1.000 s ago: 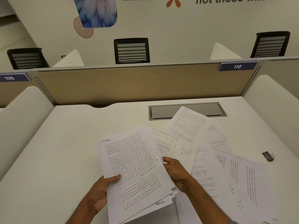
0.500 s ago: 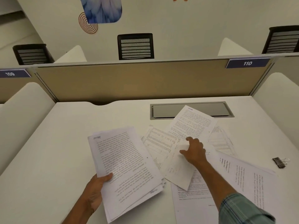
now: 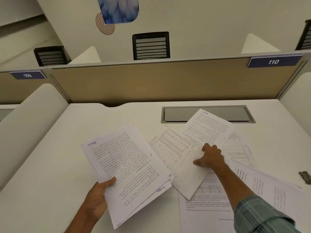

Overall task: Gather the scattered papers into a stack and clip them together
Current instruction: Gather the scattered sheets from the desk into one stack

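My left hand (image 3: 99, 197) grips the near left edge of a gathered stack of printed papers (image 3: 127, 167), held a little above the white desk (image 3: 55, 165). My right hand (image 3: 210, 156) presses down, fingers curled, on a long sheet of text (image 3: 208, 130) that lies over a sheet of tables (image 3: 171, 145). More loose sheets (image 3: 269, 189) spread under my right forearm and toward the right. A black binder clip (image 3: 305, 176) lies at the desk's right edge, apart from both hands.
A grey cable hatch (image 3: 235, 113) is set into the desk behind the papers. A tan partition (image 3: 151, 81) closes the back, with white side dividers (image 3: 28, 125) left and right. Black chairs (image 3: 151, 45) stand beyond it.
My right hand let go of the stack and reached forward to the right onto the long sheet. The stack in my left hand shifted left. The view tilted upward slightly.
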`<act>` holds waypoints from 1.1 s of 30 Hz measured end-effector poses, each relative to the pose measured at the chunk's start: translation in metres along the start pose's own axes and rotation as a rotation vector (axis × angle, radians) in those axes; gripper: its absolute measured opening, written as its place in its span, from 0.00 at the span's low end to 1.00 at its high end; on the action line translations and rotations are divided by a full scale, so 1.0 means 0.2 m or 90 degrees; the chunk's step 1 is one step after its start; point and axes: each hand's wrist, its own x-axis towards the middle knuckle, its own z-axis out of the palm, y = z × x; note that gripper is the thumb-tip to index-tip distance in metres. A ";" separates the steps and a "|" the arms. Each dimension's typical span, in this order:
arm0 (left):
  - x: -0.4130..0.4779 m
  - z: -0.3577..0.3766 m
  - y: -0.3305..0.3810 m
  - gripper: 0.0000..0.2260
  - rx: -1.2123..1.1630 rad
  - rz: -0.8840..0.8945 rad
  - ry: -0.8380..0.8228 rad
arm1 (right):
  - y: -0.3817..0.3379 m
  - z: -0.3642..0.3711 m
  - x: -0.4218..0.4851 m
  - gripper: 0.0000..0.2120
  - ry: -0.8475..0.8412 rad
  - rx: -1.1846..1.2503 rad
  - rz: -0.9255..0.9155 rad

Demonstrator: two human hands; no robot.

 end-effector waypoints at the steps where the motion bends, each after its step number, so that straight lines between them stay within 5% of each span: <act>1: -0.01 0.00 -0.01 0.21 -0.004 -0.002 0.003 | 0.01 0.00 0.00 0.40 0.002 0.026 -0.001; 5: -0.05 0.01 -0.03 0.22 -0.024 -0.011 0.016 | 0.05 0.02 -0.01 0.34 0.021 0.148 -0.003; 10: -0.11 0.04 -0.04 0.22 -0.058 -0.049 0.017 | 0.13 0.03 -0.04 0.05 0.007 0.418 0.025; 15: -0.18 0.12 -0.08 0.27 -0.092 -0.073 -0.003 | 0.21 0.02 -0.21 0.07 -0.073 0.691 0.038; 20: -0.22 0.19 -0.12 0.21 -0.103 -0.079 -0.039 | 0.21 0.07 -0.45 0.08 -0.118 0.836 0.010; 33: -0.15 0.19 -0.04 0.24 -0.019 -0.066 -0.094 | 0.04 0.13 -0.72 0.09 -0.146 0.862 -0.054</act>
